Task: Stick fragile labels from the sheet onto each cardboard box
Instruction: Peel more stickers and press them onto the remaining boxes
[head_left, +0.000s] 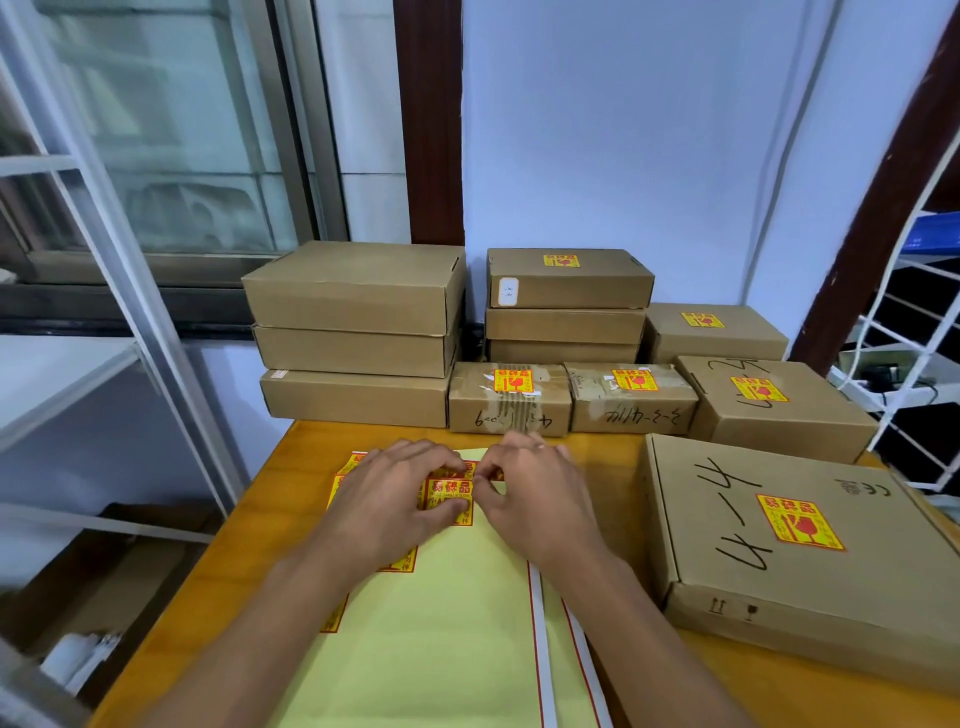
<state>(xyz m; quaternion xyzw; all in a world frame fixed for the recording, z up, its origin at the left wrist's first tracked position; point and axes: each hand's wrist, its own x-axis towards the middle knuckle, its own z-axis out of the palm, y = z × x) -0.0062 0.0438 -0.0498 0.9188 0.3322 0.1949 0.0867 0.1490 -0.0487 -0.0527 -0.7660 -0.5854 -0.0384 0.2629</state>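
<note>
Yellow backing paper, most of its stickers already gone, makes up the sheet (436, 623) that lies on the orange wooden table (291, 467) under both hands. The left hand (389, 499) rests on the sheet's far end with its fingers curled, thumb and fingertips pinching a red-and-yellow label (451, 493) at its edge. The right hand (530, 493) sits just beside it, its fingers bent inward and its thumb and forefinger meeting at the same label's right edge; whether the label is lifted off the backing cannot be told. More labels show under and to the left of the left hand. A white strip (543, 649) with a red border lies along the sheet beneath the right forearm. Right of the right hand lies a flat box (810, 571) with handwriting and a label on its lid. Just beyond both hands stand 2 small taped boxes (509, 400), each labelled, with 2 more labelled boxes (769, 405) further right. Beyond the left hand rises a stack (358, 338) of 3 boxes with no label in sight. Beside it, a second stack (566, 306) of 3 carries a label on its top box.
</note>
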